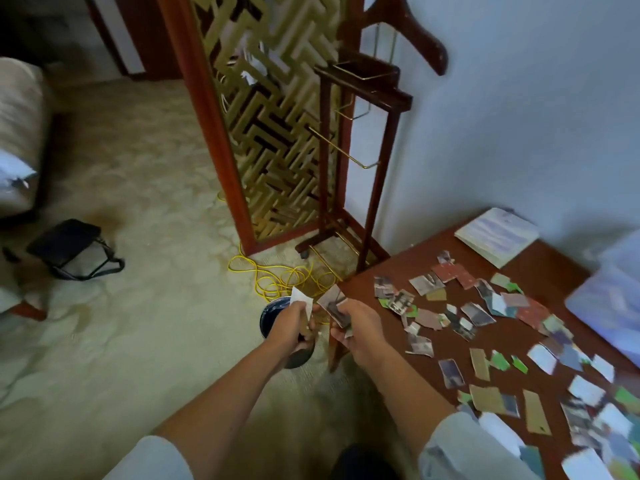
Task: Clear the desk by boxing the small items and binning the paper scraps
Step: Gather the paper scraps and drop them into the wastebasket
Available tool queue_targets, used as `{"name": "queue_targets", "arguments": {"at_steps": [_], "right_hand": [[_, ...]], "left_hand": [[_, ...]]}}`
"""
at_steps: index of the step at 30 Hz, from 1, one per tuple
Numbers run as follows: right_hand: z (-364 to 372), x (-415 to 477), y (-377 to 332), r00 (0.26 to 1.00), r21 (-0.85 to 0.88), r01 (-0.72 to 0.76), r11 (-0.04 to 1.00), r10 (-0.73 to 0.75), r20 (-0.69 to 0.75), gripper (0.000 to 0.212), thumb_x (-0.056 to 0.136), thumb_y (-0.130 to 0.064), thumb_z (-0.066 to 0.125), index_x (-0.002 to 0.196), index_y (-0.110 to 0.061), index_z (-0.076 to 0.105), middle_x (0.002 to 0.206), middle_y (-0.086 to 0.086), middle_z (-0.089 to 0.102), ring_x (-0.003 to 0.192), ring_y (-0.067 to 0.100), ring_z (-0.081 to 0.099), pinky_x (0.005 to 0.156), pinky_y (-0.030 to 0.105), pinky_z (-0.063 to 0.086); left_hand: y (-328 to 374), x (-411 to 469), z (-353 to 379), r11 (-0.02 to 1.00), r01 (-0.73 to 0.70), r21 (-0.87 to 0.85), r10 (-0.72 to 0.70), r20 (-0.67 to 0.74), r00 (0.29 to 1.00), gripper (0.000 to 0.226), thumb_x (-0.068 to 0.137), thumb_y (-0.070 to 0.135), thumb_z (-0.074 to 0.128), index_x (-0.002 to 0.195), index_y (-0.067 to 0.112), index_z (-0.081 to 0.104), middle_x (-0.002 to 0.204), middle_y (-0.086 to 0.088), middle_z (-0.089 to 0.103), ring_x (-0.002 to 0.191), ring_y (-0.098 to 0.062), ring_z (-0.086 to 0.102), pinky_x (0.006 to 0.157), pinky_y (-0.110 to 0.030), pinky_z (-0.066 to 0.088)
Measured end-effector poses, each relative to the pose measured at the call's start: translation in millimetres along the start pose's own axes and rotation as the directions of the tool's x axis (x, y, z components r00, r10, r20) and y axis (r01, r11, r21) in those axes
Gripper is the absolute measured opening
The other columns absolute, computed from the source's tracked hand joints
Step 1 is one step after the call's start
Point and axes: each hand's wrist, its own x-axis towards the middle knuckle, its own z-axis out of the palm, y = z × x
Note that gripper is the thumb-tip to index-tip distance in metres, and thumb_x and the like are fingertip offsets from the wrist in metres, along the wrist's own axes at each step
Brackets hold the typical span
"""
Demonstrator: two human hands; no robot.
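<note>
Both hands, left hand [297,322] and right hand [360,329], fingers grasping paper scraps [332,304] over the bin [273,311] beyond the surface's [540,268] corner, should release squarely above its opening.

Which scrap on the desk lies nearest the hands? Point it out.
The grey photo scrap at the desk's near-left corner, closest to the right hand. Every other scrap lies farther right or deeper on the desk.

Wooden desk [540,271] — strewn paper scraps [478,313]

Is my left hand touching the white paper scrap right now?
Touching. The head view shows the left hand fingers closed around the white paper scrap, above the bin.
</note>
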Motion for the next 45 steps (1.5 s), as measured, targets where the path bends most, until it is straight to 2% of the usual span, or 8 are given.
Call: {"name": "queue_targets", "arguments": {"at_steps": [5, 9, 18, 25, 30, 33, 37, 45], "right_hand": [[45.9, 41.1, -1.0, 0.998, -0.069, -0.057, 0.996, 0.058, 0.011, 0.010, 0.095, 0.001, 0.049, 0.101, -0.001, 0.056, 0.072, 0.011, 0.054, 0.060, 0.018, 0.051, 0.046, 0.025, 0.047], [78.5, 89.0, 0.1, 0.990, -0.061, -0.138, 0.989, 0.139, 0.013, 0.012, 0.096, 0.005, 0.048, 0.093, -0.002, 0.057, 0.079, 0.014, 0.058, 0.069, 0.020, 0.057, 0.071, 0.035, 0.055], [131.8, 245.2, 25.2, 0.943, -0.131, -0.316, 0.940, 0.296, -0.150, 0.020, 0.095, 0.006, 0.040, 0.094, -0.002, 0.058, 0.087, 0.019, 0.058, 0.064, 0.023, 0.054, 0.041, 0.023, 0.048], [141.4, 374.5, 99.8, 0.869, -0.159, -0.473, 0.867, 0.429, -0.246, 0.033, 0.097, 0.006, 0.039, 0.126, 0.001, 0.054, 0.085, 0.007, 0.055, 0.077, 0.020, 0.057, 0.092, 0.046, 0.051], [135.3, 454.3, 167.8, 0.829, -0.111, -0.495, 0.862, 0.430, -0.356, 0.028, 0.095, 0.005, 0.043, 0.110, -0.002, 0.066, 0.102, 0.015, 0.061, 0.086, 0.028, 0.057, 0.067, 0.035, 0.052], [133.3, 490.6, 199.4, 0.821, -0.117, -0.539, 0.834, 0.489, -0.294, 0.017, 0.092, -0.015, 0.055, 0.084, -0.011, 0.069, 0.091, 0.013, 0.068, 0.082, 0.026, 0.064, 0.074, 0.039, 0.055], [116.3, 519.1, 234.0, 0.790, -0.005, -0.573, 0.820, 0.551, -0.270, 0.050, 0.073, -0.049, 0.060, 0.107, -0.014, 0.071, 0.109, 0.012, 0.071, 0.104, 0.032, 0.065, 0.099, 0.049, 0.050], [134.6, 446.8, 162.3, 0.804, -0.035, -0.516, 0.856, 0.470, -0.363, 0.011, 0.098, -0.014, 0.045, 0.093, -0.012, 0.055, 0.085, 0.005, 0.052, 0.076, 0.016, 0.051, 0.071, 0.034, 0.043]], "left_hand": [[21.9, 43.5, -34.8, 0.994, 0.102, -0.035, -0.103, -0.032, 0.994, 0.034, 0.100, 0.014, 0.028, 0.090, 0.009, 0.060, 0.068, -0.007, 0.048, 0.054, -0.016, 0.042, 0.045, -0.020, 0.037], [43.6, 88.8, -52.3, 0.981, 0.188, -0.044, -0.189, -0.005, 0.982, 0.023, 0.102, 0.003, 0.030, 0.107, 0.008, 0.052, 0.073, -0.009, 0.049, 0.064, -0.020, 0.050, 0.081, -0.032, 0.052], [43.9, 247.5, -99.8, 0.972, 0.229, 0.058, -0.226, -0.059, 0.972, 0.018, 0.092, 0.012, 0.053, 0.109, 0.009, 0.059, 0.092, -0.011, 0.072, 0.062, -0.015, 0.068, 0.049, -0.017, 0.046], [-11.3, 398.3, -110.4, 0.911, 0.382, 0.154, -0.380, -0.044, 0.924, 0.013, 0.090, 0.004, 0.060, 0.103, 0.004, 0.062, 0.079, -0.006, 0.065, 0.065, -0.015, 0.063, 0.047, -0.020, 0.049], [-84.4, 486.4, -113.6, 0.880, 0.394, 0.265, -0.378, -0.112, 0.919, 0.013, 0.084, 0.000, 0.061, 0.073, 0.005, 0.061, 0.069, -0.011, 0.061, 0.066, -0.022, 0.058, 0.045, -0.019, 0.044], [-122.4, 530.8, -115.1, 0.864, 0.454, 0.218, -0.457, -0.039, 0.888, 0.019, 0.087, 0.019, 0.066, 0.098, 0.003, 0.065, 0.092, -0.014, 0.068, 0.084, -0.025, 0.064, 0.063, -0.027, 0.052], [-148.9, 567.0, -120.4, 0.804, 0.576, 0.149, -0.586, 0.035, 0.809, 0.077, 0.080, 0.050, 0.065, 0.146, 0.025, 0.035, 0.140, -0.007, 0.051, 0.120, -0.031, 0.055, 0.099, -0.046, 0.047], [-62.8, 503.0, -119.1, 0.807, 0.543, 0.232, -0.557, -0.006, 0.830, 0.021, 0.100, 0.027, 0.045, 0.114, 0.018, 0.059, 0.109, -0.003, 0.057, 0.098, -0.019, 0.054, 0.089, -0.036, 0.044]]}}
